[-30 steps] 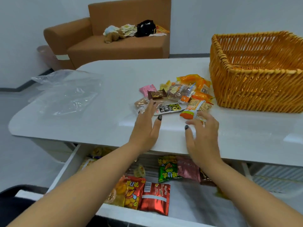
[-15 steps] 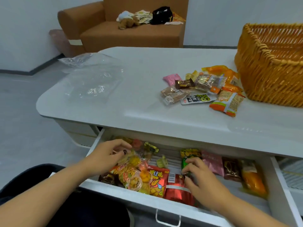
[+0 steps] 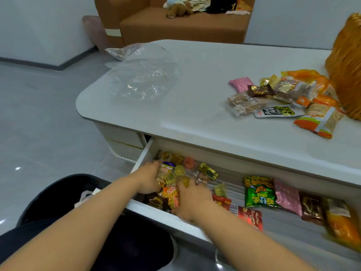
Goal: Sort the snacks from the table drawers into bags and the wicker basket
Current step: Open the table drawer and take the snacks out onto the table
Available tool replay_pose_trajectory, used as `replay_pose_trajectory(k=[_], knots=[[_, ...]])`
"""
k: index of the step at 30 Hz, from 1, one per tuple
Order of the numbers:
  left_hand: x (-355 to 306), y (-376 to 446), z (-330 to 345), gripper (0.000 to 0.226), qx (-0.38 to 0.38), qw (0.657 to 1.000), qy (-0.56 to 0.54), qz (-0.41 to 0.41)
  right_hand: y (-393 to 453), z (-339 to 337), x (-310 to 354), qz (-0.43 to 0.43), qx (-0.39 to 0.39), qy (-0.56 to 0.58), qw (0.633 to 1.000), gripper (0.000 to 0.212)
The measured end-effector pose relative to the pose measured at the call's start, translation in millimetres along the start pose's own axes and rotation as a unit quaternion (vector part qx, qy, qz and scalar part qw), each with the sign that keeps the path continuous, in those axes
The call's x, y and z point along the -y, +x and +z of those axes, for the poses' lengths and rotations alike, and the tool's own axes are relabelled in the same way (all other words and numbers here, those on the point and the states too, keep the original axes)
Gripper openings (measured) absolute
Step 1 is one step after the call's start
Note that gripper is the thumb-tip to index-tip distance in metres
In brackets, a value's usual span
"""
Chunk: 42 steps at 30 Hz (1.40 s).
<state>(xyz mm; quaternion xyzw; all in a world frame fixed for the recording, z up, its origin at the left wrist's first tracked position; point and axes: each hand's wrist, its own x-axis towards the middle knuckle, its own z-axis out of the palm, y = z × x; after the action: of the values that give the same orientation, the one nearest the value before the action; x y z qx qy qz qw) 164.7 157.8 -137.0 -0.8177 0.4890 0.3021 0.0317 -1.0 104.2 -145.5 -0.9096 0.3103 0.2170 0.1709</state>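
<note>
The open drawer [image 3: 144, 155] under the white table [image 3: 214, 79] holds several snack packets. Both hands are inside its left end. My left hand [image 3: 147, 178] and my right hand [image 3: 192, 200] press from either side on a heap of small yellow jelly cups and wrapped snacks [image 3: 174, 176]; whether either hand grips one is unclear. To the right in the drawer lie a green packet [image 3: 258, 191], a pink packet [image 3: 287, 196] and a red packet [image 3: 250, 216]. A pile of snacks [image 3: 283, 96] rests on the tabletop beside the wicker basket [image 3: 345, 61], which shows only partly at the right edge.
Clear plastic bags [image 3: 140, 75] lie crumpled on the table's left corner. A brown sofa [image 3: 175, 22] with a soft toy and clutter stands behind the table. My dark-clothed lap fills the lower left. Grey tiled floor [image 3: 39, 124] lies to the left.
Both hands went from the tabletop pile down into the drawer. Since half a second ago my right hand has slid left from the green packet to the heap beside my left hand.
</note>
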Motion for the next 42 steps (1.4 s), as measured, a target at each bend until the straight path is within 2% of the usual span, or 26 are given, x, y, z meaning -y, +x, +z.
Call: replay_pose_trajectory(k=[2,5,8,11,15,19,22,25,30,35,36,40,42], knots=[[-3,5,9,0.097,0.023,0.999,0.046,-0.002,0,4,1,-0.008,-0.004,-0.024,1.0,0.098],[-3,15,14,0.095,-0.012,0.997,0.082,0.007,-3,8,-12,-0.028,0.008,0.006,1.0,0.1],[-12,20,13,0.093,-0.052,0.988,0.133,0.061,-11,8,-26,-0.026,0.003,0.08,0.996,0.095],[-29,21,14,0.091,-0.033,0.976,0.184,0.109,-19,6,-37,0.001,-0.009,0.17,0.985,0.088],[-44,25,17,0.09,-0.045,0.96,0.256,0.107,-27,7,-49,0.055,-0.074,0.312,0.946,0.088],[-50,29,14,0.088,-0.036,0.969,0.227,0.093,-32,8,-63,0.107,-0.135,0.404,0.898,0.086],[-55,30,14,0.086,-0.044,0.976,0.191,0.096,-38,8,-72,0.14,-0.207,0.433,0.866,0.063],[-63,32,18,0.081,-0.07,0.985,0.131,0.084,-45,8,-79,0.145,-0.228,0.407,0.872,0.051],[-64,40,28,0.087,-0.076,0.996,0.045,0.008,-45,8,-67,0.167,-0.198,0.274,0.926,0.063],[-67,43,28,0.086,-0.077,0.996,0.035,-0.016,-44,-4,-71,0.146,-0.327,0.218,0.908,0.05],[-66,43,27,0.083,-0.082,0.996,0.035,-0.02,-45,-2,-75,0.153,-0.311,0.197,0.917,0.052],[-54,41,20,0.049,-0.099,0.995,0.011,-0.031,-46,7,-83,0.232,-0.141,0.152,0.95,0.067],[-50,39,17,0.04,-0.095,0.995,0.01,-0.038,-44,6,-82,0.234,-0.1,0.102,0.962,0.076]])
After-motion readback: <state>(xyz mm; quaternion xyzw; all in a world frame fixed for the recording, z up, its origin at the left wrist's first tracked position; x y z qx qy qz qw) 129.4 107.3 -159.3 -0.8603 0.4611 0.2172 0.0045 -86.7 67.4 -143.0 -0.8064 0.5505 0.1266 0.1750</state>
